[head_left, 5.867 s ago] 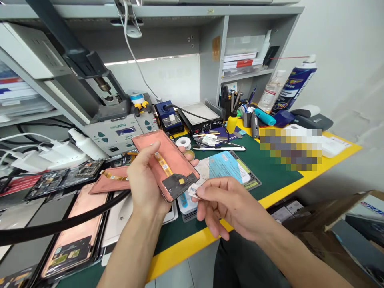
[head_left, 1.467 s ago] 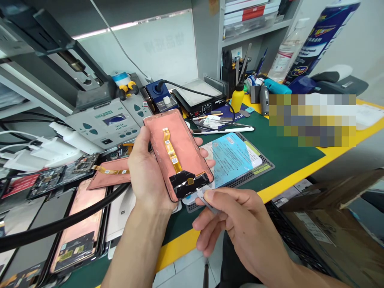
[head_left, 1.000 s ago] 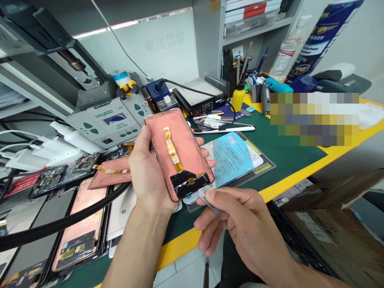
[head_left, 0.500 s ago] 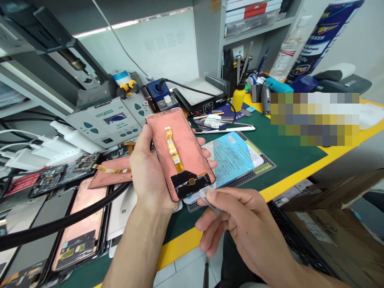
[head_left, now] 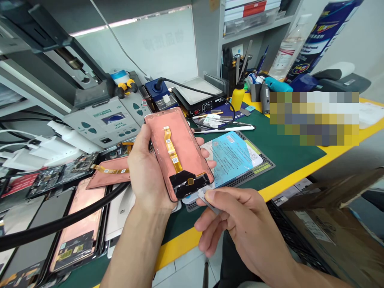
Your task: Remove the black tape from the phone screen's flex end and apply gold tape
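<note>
My left hand (head_left: pixel 150 172) holds a phone screen panel (head_left: pixel 187 138) above the bench, its copper-coloured back facing up. A gold flex cable (head_left: pixel 172 150) runs down the panel to a black section at its lower end. Fingertips show along the panel's right edge, the thumb on its left. Close to the panel's lower right corner, my right hand (head_left: pixel 237 216) pinches a small flat grey piece (head_left: pixel 208 202) between thumb and forefinger. Whether that piece touches the panel I cannot tell. Behind the panel lies a blue and white packet (head_left: pixel 231 154) on a perforated mat.
Several phone panels (head_left: pixel 79 224) lie at the left under a thick black cable (head_left: pixel 90 214). A grey soldering station (head_left: pixel 105 120) and a yellow bottle (head_left: pixel 238 98) stand at the back. The green bench mat (head_left: pixel 288 148) has a yellow edge; boxes sit below right.
The view has shifted very slightly. Both hands keep nearly the same pose, with the panel and the small grey piece still held.
</note>
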{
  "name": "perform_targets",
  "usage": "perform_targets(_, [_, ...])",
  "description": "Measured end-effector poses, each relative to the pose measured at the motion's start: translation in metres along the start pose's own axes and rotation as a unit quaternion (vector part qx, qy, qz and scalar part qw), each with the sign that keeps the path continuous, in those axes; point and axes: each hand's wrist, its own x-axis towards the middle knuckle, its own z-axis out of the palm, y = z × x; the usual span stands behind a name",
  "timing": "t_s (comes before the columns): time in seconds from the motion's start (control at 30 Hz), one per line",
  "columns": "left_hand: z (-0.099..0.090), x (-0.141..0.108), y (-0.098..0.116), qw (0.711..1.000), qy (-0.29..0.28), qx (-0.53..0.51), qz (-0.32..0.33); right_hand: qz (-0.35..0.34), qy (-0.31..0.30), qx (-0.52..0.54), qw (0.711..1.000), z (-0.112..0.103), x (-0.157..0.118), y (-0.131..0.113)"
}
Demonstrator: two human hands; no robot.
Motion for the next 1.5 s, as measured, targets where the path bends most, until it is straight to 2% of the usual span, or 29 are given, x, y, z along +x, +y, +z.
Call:
perform_targets(0.3, [0.0001,-0.0002,-0.0015,1.0,0.003,0.004,0.008,-0.001,-0.004,0.004,1.0,-0.0031,0.001,0.0025])
perform_targets(0.6, [0.0009,0.0016,-0.002,1.0,-0.019,-0.016,0.0,-0.002,-0.003,0.008,1.0,-0.003,0.0006,0.0031])
perform_targets(1.5, [0.0007,0.0,-0.0016,1.0,-0.01,-0.014,-0.004,-0.001,-0.002,0.009,1.0,-0.0032,-0.0009,0.0021])
